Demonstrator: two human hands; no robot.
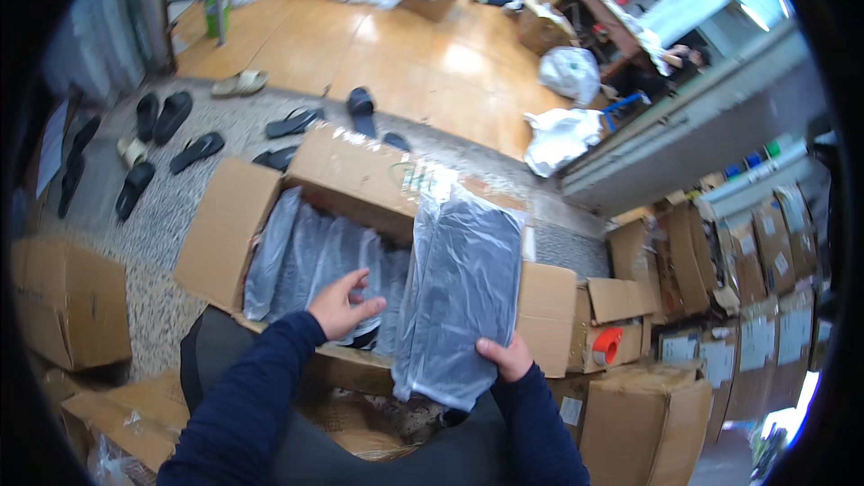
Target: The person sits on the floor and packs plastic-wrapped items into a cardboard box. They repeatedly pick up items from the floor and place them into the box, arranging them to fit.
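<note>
Head view, looking down over both forearms. Right hand [506,356] grips the lower edge of a bagged dark garment [463,297], thumb on top, fingers hidden underneath; the packet stands tilted, its top leaning over the open carton [270,225]. Left hand [344,304] is spread, fingers loosely fanned, resting on or just above the row of bagged garments [315,261] packed on edge inside the carton; contact too fine to confirm.

Risk, as I judge it: the clear plastic looks slick and the packet is held at one end only, so it could slide out of the right hand's grip or flop sideways. The loose plastic at the top could also catch on the raised carton flap [360,175]. The packed row might lean and collapse into any gap if the left hand lets off.

Pose: both sleeves [243,405] dark blue, elbows bent, left arm reaching further forward than right.

Beyond: stacked cartons [747,306] right, sandals [171,139] scattered on speckled floor, white sacks [562,135], people seated on the wooden floor [423,54] far off.
</note>
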